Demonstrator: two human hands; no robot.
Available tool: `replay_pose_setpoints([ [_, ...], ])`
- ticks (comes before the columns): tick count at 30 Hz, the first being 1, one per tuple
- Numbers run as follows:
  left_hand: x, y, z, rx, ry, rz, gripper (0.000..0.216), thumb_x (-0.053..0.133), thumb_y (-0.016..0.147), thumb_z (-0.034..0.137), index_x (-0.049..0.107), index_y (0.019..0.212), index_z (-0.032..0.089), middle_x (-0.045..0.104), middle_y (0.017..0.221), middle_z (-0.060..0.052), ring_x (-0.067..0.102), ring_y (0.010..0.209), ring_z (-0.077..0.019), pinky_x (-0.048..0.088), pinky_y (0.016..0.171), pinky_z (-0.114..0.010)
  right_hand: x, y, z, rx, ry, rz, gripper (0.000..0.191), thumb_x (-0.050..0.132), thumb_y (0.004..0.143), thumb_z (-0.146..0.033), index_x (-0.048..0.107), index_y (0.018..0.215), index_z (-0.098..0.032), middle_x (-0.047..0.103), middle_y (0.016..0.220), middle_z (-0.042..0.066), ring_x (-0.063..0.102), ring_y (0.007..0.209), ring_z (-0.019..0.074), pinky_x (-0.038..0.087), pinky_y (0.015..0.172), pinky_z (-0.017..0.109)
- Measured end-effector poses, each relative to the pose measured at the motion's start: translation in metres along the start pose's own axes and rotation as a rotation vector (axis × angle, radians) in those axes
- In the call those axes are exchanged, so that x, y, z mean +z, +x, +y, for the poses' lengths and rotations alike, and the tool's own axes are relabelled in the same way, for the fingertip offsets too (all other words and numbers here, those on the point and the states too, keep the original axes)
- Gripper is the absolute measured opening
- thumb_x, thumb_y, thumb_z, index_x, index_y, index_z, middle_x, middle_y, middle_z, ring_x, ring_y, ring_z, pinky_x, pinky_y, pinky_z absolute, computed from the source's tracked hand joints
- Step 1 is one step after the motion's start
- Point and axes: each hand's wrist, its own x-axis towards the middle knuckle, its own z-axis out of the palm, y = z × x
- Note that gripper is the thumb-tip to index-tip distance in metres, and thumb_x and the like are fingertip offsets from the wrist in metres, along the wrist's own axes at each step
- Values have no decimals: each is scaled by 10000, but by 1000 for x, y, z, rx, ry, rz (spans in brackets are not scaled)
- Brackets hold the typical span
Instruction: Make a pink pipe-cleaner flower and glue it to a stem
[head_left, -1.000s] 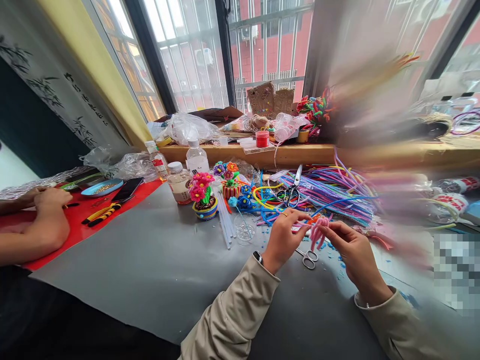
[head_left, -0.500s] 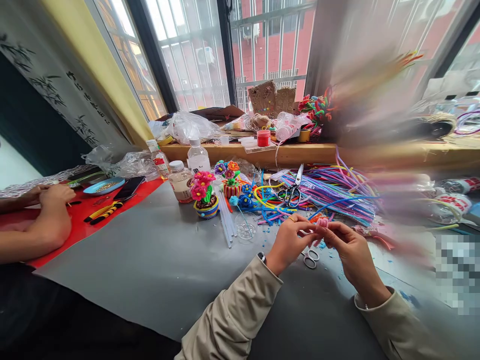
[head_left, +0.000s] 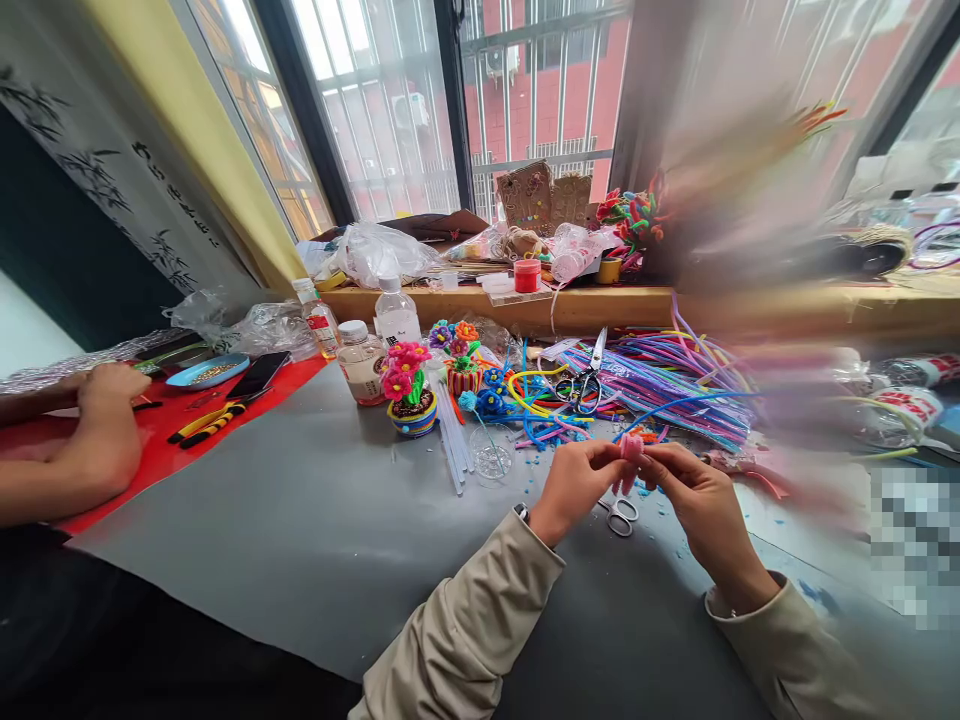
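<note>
Head view: state the condition of each hand.

Left hand (head_left: 571,490): thumb and forefinger pinched on the left side of the pink bundle (head_left: 631,447). Right hand (head_left: 703,497): fingertips pinched on its right side. Grip force cannot be told.

Locate the bundle.

Held between the two hands, over the gray table (head_left: 300,560). Fuzzy strands hang below the fingertips. The silver scissors (head_left: 621,517) lie close by; their blades are hidden.

What has just changed?

The left fingertips have closed in on the bundle; one second ago they were spaced from it. Its top now shows as a compact roll.

Effect on the work?

Judgement: support from both sides should steady the roll during finger work.

List items farther out.

Black scissors (head_left: 587,382) and pipe cleaners (head_left: 671,385) beyond the hands; a clear dish (head_left: 501,470), then a potted flower (head_left: 405,372), to the left.
</note>
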Motion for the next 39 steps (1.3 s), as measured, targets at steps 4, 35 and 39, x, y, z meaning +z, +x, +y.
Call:
replay_pose_setpoints([
  [4,-1,-1,2,7,5,-34,219,459,740,263,619,701,118,581,602,-11,515,574,-98,401,557,-184,0,-1,-2,-2,-45,2,186,577,687,-325,648,827,-226,567,729,17,492,669,139,401,580,251],
  [35,6,1,-5,-225,-507,-291,282,534,677,377,555,751,106,587,649,-43,573,599,-130,412,541,-229,0,3,8,58,87,92,208,563,679,-386,647,667,-196,512,655,8,454,559,103,372,462,226],
  [39,5,1,-2,-242,-537,-275,322,570,644,390,557,766,92,599,685,-67,579,614,-139,411,527,-222,-4,5,4,23,19,125,239,558,691,-371,618,879,-237,587,843,19,519,689,129,423,580,238],
])
